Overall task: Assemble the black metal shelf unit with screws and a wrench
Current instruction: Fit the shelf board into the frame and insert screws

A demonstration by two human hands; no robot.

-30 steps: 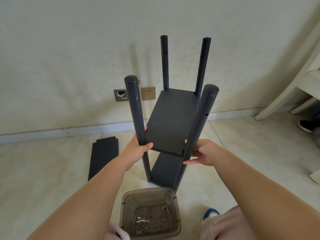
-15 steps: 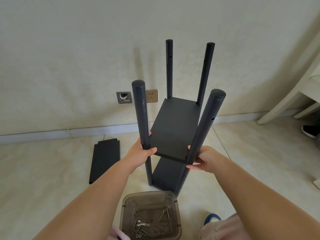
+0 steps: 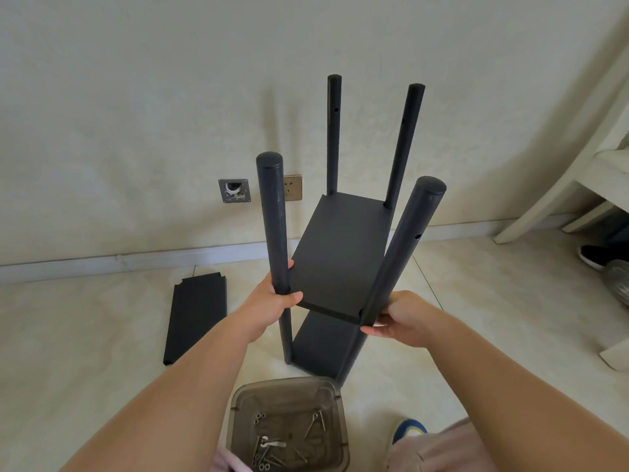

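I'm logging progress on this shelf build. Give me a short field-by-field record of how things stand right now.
unit: black shelf unit, four posts upright, standing on the tiled floor
fitted panels: two, a lower one and a middle shelf panel
left hand: gripping the near left post at the middle panel's corner
right hand: gripping the near right post at the other near corner
spare panel: lying flat on the floor, left of the unit
hardware: screws in a clear plastic box near the person
wrench: cannot single one out
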